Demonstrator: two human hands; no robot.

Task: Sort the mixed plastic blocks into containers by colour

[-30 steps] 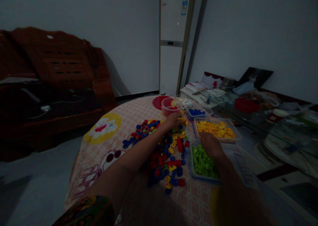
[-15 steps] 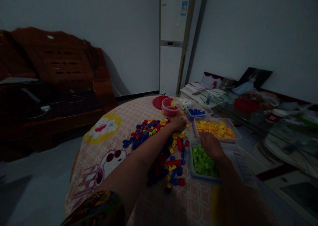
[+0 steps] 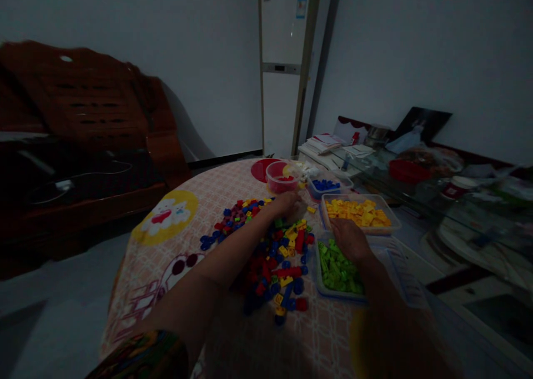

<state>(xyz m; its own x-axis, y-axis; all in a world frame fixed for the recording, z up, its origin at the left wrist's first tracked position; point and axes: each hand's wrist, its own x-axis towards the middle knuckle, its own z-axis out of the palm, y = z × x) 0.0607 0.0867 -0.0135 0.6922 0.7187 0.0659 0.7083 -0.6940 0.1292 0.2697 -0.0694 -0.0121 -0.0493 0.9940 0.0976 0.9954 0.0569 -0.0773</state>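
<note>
My left hand reaches over the far side of a mixed pile of toy building bricks, just in front of a round clear tub with a few red pieces in it. Its fingers are smeared, so whatever they hold does not show. My right hand is closed on the near left rim of a clear plastic box of yellow bricks. Below that wrist lies a box of green bricks, partly covered by my forearm. One loose yellow brick rests between the pile and the yellow box.
A box of blue bricks stands behind the yellow one. The patterned tablecloth covers a round table. To the right, a glass-topped stand carries a paper cup, bags and papers. A wooden bench is at the left.
My left hand has drawn a little left, from beside the loose yellow brick toward the pile. My right hand stays at the yellow box. The view has turned slightly right.
</note>
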